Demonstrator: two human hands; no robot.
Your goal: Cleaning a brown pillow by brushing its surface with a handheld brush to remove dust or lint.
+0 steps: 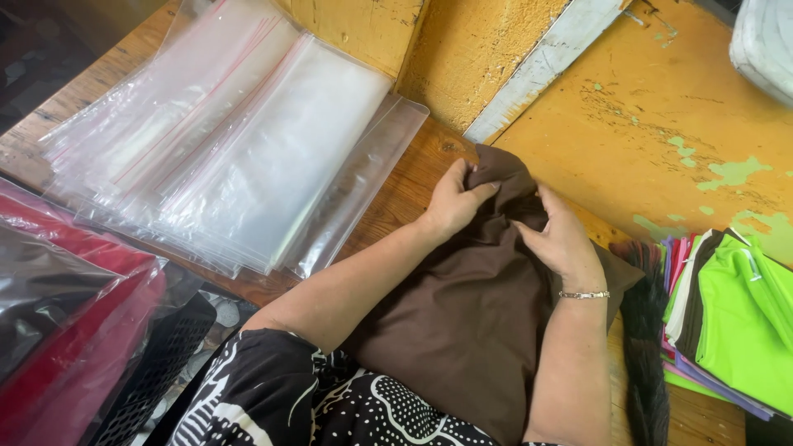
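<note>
On the wooden table (396,198) by yellow wall (661,107), hands grip brown cloth (471,306).

A wooden bench (396,202) carries the goods. A brown cloth (462,314) lies on it. Left of the cloth lies a stack of clear plastic bags (239,140); right of it, folded coloured fabrics (727,322).

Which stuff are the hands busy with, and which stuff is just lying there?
Busy with:
left hand, right hand, brown cloth.

Just lying there:
clear plastic bags, pile of coloured cloths, bagged red cloth.
</note>
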